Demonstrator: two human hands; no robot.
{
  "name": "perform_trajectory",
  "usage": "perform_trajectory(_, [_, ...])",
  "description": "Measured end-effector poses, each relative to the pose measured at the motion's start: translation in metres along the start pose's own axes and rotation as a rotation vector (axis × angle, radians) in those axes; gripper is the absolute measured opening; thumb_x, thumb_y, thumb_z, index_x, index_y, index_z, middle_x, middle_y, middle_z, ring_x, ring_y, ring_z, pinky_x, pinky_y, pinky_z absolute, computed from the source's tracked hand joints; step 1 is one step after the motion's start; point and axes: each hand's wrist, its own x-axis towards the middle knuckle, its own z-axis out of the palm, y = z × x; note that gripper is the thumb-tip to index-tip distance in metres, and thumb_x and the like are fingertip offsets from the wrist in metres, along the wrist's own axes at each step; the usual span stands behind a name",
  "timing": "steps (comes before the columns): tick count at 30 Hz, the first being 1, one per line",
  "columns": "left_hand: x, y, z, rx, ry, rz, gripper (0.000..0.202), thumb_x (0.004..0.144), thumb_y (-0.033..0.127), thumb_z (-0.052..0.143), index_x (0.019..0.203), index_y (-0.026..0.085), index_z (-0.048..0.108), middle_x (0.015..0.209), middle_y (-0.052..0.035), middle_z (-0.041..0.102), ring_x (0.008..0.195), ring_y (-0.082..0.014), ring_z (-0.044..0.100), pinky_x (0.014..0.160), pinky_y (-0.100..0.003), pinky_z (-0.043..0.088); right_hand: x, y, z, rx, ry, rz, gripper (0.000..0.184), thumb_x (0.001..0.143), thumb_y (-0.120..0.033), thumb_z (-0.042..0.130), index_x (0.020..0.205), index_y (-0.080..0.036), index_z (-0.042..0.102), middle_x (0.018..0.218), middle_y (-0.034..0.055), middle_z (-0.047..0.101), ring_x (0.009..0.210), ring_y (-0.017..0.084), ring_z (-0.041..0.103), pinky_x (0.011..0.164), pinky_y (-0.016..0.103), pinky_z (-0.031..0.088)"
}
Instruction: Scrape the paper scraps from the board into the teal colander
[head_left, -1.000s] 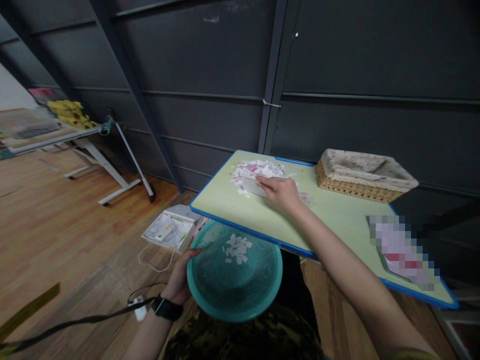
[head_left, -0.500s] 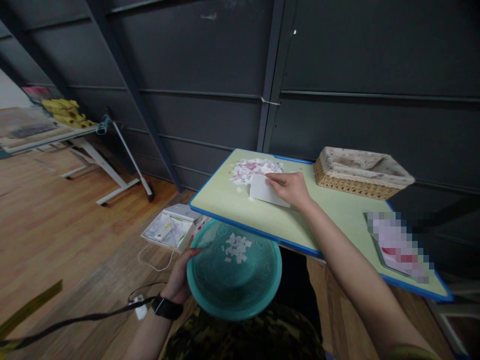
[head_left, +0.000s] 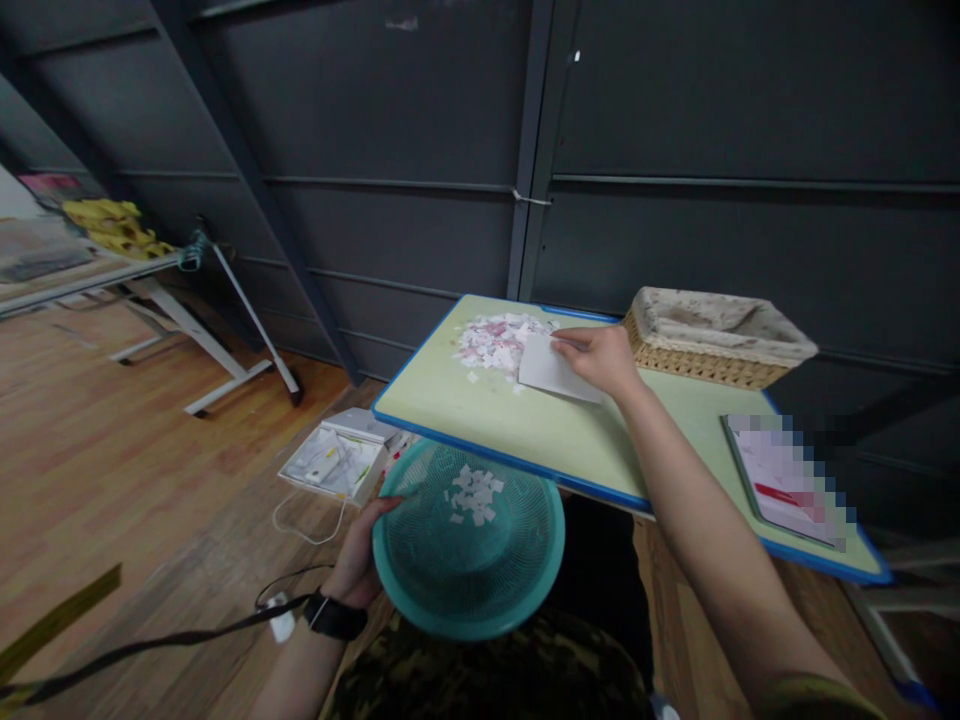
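Head cam only. Sits above and behind the right fingers (head_left: 577,334), facing forward and down, close; pale tabletop (head_left: 465,400) under the fingers mid-frame, dark wall (head_left: 405,110) beyond them filling the top.

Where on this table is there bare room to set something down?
On the tabletop, one strip lies between the paper scraps, the white card and the blue front edge. Another patch is bordered by the right forearm, the wicker basket and the tablet. It is crowded toward the back left, where the scraps spread and the right hand holds the card.
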Motion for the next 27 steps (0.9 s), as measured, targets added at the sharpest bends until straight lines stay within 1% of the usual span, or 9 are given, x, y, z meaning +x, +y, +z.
perform_trajectory(2, [0.000,0.000,0.000,0.001,0.006,-0.016,0.010,0.079,0.011,0.062,0.082,0.012,0.071,0.071,-0.0083,0.079,0.057,-0.0195,0.072,0.063,-0.030,0.060,0.000,0.001,-0.001,-0.010,0.010,0.011,0.024,0.083,-0.027,0.062,0.099,-0.020,0.079,0.100,0.0084,0.076,0.099,0.028,0.072,0.091,0.038,0.054])
perform_trajectory(7, [-0.003,0.001,0.002,-0.004,0.011,-0.034,0.017,0.080,0.012,0.061,0.092,0.011,0.072,0.080,-0.0093,0.080,0.064,-0.0210,0.074,0.070,-0.033,0.060,0.000,-0.002,0.000,0.048,-0.055,0.013,0.023,0.082,-0.026,0.063,0.097,-0.021,0.080,0.101,0.0074,0.076,0.099,0.027,0.072,0.089,0.037,0.054])
perform_trajectory(11, [-0.003,0.002,0.002,-0.004,-0.004,-0.042,0.018,0.078,0.012,0.063,0.093,0.012,0.072,0.082,-0.0094,0.081,0.066,-0.0218,0.075,0.073,-0.035,0.060,-0.001,-0.004,0.001,0.098,-0.030,0.033,0.023,0.082,-0.027,0.063,0.096,-0.021,0.080,0.100,0.0065,0.077,0.099,0.026,0.072,0.089,0.036,0.054])
perform_trajectory(15, [-0.001,0.001,0.000,0.003,-0.023,-0.046,0.017,0.078,0.013,0.063,0.091,0.010,0.073,0.082,-0.0110,0.080,0.066,-0.0224,0.075,0.073,-0.035,0.060,-0.001,-0.004,0.003,0.091,-0.096,0.014,0.021,0.081,-0.028,0.064,0.095,-0.023,0.080,0.099,0.0046,0.077,0.098,0.025,0.072,0.088,0.035,0.054])
perform_trajectory(17, [-0.001,0.000,-0.001,0.004,-0.016,-0.054,0.017,0.078,0.015,0.063,0.091,0.010,0.073,0.082,-0.0108,0.081,0.067,-0.0223,0.075,0.074,-0.034,0.059,-0.001,-0.003,0.004,0.053,-0.070,0.008,0.023,0.083,-0.028,0.063,0.097,-0.023,0.080,0.100,0.0049,0.077,0.100,0.026,0.072,0.090,0.037,0.054])
perform_trajectory(22, [0.001,-0.001,-0.003,-0.007,-0.015,-0.057,0.014,0.076,0.015,0.066,0.087,0.012,0.074,0.079,-0.0081,0.080,0.064,-0.0208,0.073,0.073,-0.033,0.059,-0.002,-0.002,0.008,0.002,0.059,0.004,0.026,0.087,-0.031,0.060,0.103,-0.023,0.078,0.106,0.0051,0.076,0.104,0.027,0.070,0.092,0.037,0.053])
perform_trajectory(25, [0.002,-0.001,-0.004,-0.010,-0.026,-0.055,0.011,0.075,0.014,0.067,0.084,0.012,0.073,0.075,-0.0074,0.080,0.062,-0.0203,0.073,0.069,-0.032,0.059,-0.005,-0.007,0.016,0.025,0.059,-0.029,0.029,0.089,-0.035,0.059,0.110,-0.024,0.076,0.111,0.0052,0.074,0.105,0.026,0.070,0.092,0.036,0.053])
perform_trajectory(27, [0.002,-0.002,-0.005,-0.012,-0.030,-0.050,0.008,0.074,0.013,0.068,0.081,0.012,0.073,0.071,-0.0071,0.079,0.058,-0.0197,0.072,0.066,-0.031,0.058,-0.010,-0.013,0.024,-0.011,0.041,-0.052,0.032,0.090,-0.039,0.058,0.115,-0.025,0.073,0.114,0.0054,0.073,0.104,0.026,0.070,0.090,0.036,0.053])
